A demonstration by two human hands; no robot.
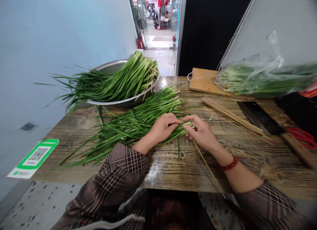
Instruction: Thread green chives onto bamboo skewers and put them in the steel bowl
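Note:
Both hands meet over the pale stem ends of a bunch of green chives [128,129] lying on the wooden table. My left hand [165,126] rests on the stems, its fingertips pinching a thin straw strand near their ends. Just to its right, my right hand [199,131] has thumb and fingers closed round the stem ends and the same strand. The long tail of the straw strand [208,167] hangs from my right hand toward the table's front edge. More loose chives [163,103] lie directly behind the bunch.
A metal basin [112,103] heaped with chives stands at the back left. To the right are a straw bundle [232,116], a cleaver [260,116], red scissors [300,137], a cutting board [204,81] and a plastic bag of greens [262,78]. A QR card [34,157] sits at the left edge.

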